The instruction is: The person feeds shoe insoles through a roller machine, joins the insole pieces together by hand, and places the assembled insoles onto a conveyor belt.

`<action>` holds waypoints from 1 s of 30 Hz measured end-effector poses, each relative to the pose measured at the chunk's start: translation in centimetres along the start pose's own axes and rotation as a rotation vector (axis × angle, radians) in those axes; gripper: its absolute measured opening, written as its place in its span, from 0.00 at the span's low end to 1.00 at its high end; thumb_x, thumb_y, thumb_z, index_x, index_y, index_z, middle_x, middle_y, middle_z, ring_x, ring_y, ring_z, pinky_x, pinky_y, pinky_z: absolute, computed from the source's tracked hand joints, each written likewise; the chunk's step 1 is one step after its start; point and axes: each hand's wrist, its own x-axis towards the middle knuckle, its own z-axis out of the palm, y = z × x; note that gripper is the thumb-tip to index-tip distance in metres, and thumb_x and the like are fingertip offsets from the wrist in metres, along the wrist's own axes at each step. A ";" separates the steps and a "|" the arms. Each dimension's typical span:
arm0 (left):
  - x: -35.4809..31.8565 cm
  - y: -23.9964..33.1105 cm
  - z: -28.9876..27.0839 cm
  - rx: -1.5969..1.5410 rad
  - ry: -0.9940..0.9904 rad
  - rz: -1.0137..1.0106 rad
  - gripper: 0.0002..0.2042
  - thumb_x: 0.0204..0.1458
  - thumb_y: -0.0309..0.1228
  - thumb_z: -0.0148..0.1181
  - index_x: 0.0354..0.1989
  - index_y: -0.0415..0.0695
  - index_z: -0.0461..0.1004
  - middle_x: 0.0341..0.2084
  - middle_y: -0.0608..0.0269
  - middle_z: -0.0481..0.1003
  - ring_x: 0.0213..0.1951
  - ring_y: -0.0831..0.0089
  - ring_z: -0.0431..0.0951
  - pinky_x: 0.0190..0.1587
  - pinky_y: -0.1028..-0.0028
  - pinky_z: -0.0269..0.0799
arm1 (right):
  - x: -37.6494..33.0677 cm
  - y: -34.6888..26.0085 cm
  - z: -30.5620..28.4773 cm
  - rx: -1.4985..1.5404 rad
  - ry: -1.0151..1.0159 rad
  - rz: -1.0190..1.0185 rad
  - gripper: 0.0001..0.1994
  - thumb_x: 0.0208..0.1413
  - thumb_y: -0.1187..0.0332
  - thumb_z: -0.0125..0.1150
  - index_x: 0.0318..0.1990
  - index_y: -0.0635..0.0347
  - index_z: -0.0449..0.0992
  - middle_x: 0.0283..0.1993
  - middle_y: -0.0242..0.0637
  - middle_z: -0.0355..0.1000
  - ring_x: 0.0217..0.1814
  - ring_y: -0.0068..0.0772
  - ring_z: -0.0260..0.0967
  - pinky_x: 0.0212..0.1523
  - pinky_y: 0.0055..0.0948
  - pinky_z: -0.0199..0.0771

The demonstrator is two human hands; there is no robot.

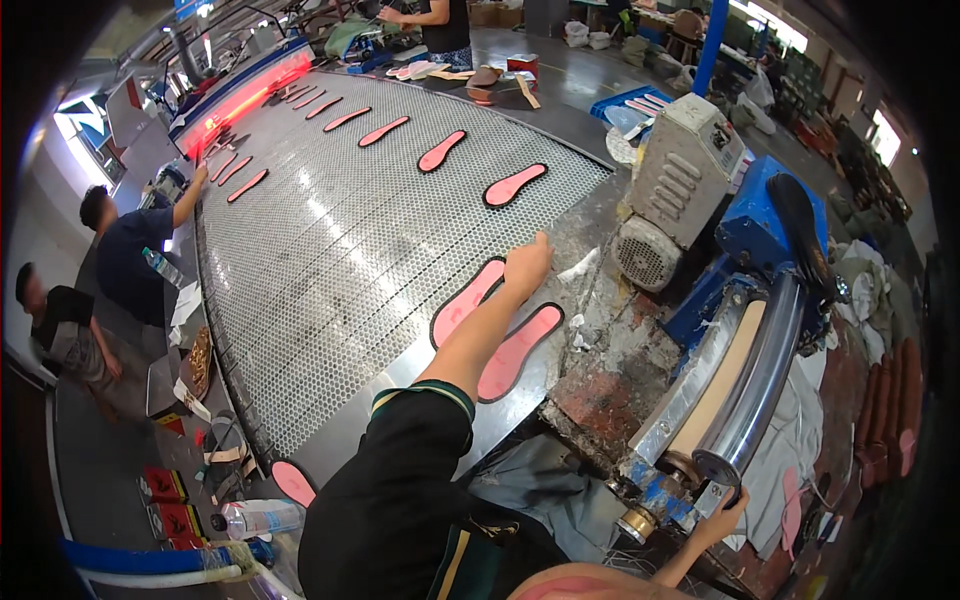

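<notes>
My left hand (528,264) reaches over the metal mesh conveyor, fingers curled at the end of a pink insole with a black edge (462,308). That insole lies on the near end of the mesh, partly behind my forearm. A second pink insole (520,352) lies on the smooth metal plate just right of my forearm. My right hand (722,518) is low at the right, below the end of a shiny steel roller (755,385). Its fingers are closed round a dark edge that I cannot make out.
More insoles (442,151) run in rows up the mesh (320,230) toward a red-glowing heater (245,100). A grey motor housing (680,170) and blue machine parts stand at the right. A co-worker (140,240) reaches over the left edge; a bottle (262,518) lies lower left.
</notes>
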 end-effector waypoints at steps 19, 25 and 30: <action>-0.1 -0.3 0.7 -0.031 0.039 0.030 0.15 0.57 0.40 0.54 0.38 0.41 0.61 0.20 0.46 0.76 0.26 0.45 0.77 0.31 0.51 0.70 | 0.0 -0.7 -0.4 0.013 0.005 0.001 0.18 0.64 0.59 0.47 0.55 0.61 0.68 0.45 0.53 0.75 0.44 0.52 0.74 0.44 0.39 0.70; -0.2 -1.0 0.8 0.016 0.050 0.028 0.15 0.57 0.39 0.54 0.38 0.39 0.61 0.19 0.48 0.75 0.25 0.47 0.77 0.30 0.52 0.70 | 0.0 -1.2 -0.3 0.056 -0.004 0.036 0.18 0.64 0.57 0.49 0.53 0.61 0.68 0.45 0.50 0.73 0.46 0.51 0.72 0.47 0.37 0.68; -0.6 -1.7 0.4 -0.004 0.043 0.038 0.15 0.56 0.39 0.55 0.38 0.40 0.61 0.20 0.46 0.76 0.26 0.46 0.78 0.30 0.51 0.70 | -0.5 -1.2 -0.3 0.035 -0.006 0.010 0.18 0.64 0.58 0.49 0.54 0.62 0.68 0.45 0.51 0.74 0.46 0.51 0.72 0.47 0.38 0.69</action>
